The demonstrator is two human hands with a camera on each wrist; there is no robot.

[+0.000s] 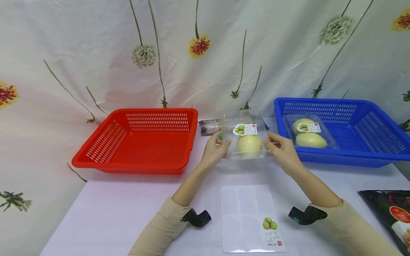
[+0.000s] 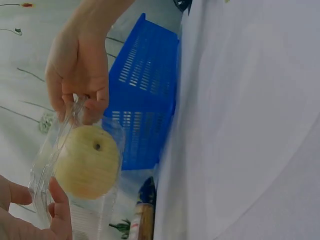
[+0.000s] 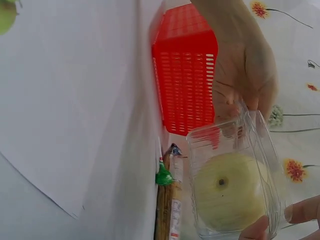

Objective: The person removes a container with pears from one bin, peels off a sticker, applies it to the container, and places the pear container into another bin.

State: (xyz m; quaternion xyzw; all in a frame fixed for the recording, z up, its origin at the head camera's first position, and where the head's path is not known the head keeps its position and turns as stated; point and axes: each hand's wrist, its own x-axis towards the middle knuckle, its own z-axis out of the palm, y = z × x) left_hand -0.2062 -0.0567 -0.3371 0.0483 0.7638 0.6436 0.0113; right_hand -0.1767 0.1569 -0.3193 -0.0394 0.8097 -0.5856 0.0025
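A clear plastic clamshell box [image 1: 245, 149] hangs above the table between both hands, its lid bearing a white label [image 1: 245, 129] with green fruit printed on it. Through its wall shows a round, pale yellow fruit [image 1: 249, 144]; the left wrist view shows a dark dimple on this fruit [image 2: 86, 162]. My left hand [image 1: 215, 148] pinches the box's left edge between thumb and fingers. At the opposite edge, my right hand [image 1: 283, 151] grips it likewise. Below lies a white label sheet [image 1: 246, 206], with one printed fruit label at its lower right corner.
A red basket [image 1: 150, 149] stands left. In the blue basket [image 1: 368, 138] at right lies a labelled clear box [image 1: 333, 144] with two pale fruits. Behind the held box lie packaged items [image 1: 209, 127], partly hidden. A dark printed bag [image 1: 384, 209] lies at the right edge.
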